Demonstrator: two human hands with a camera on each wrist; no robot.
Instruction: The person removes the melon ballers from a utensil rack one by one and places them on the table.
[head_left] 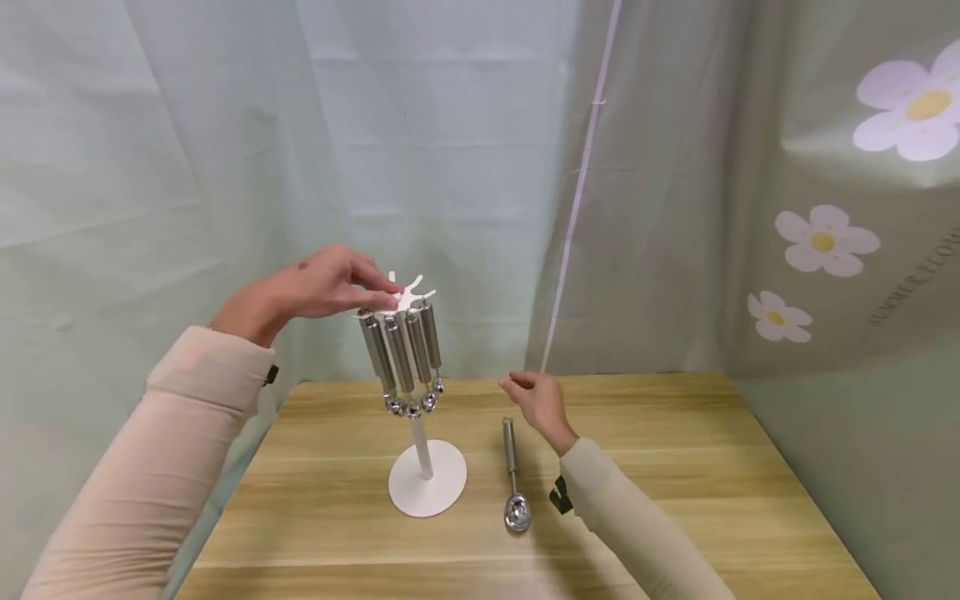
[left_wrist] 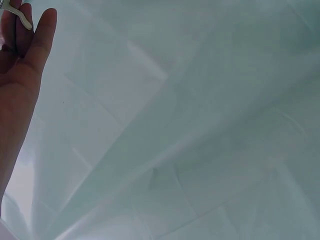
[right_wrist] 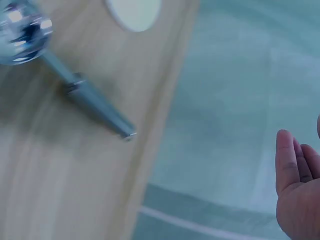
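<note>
**Steel scoop on table, hands apart**

Wooden table (head_left: pixel 675 500) nearest. Steel scoop (head_left: pixel 513 475) lies flat on it, bowl toward the viewer, handle pointing away, just right of the white stand (head_left: pixel 426 475). Right hand (head_left: pixel 536 404) hovers just past the handle tip, fingers loosely curled, holding nothing. Left hand (head_left: pixel 315 287) pinches the stand's white top, four steel scoops (head_left: pixel 403 354) hanging beneath. Pale green curtain (head_left: pixel 450 125) behind.

Head cam looks down at table (head_left: pixel 675 467) w/ both arms; wrist cams close-up. Right wrist shares scoop (right_wrist: pixel 75 87) w/ head.
</note>
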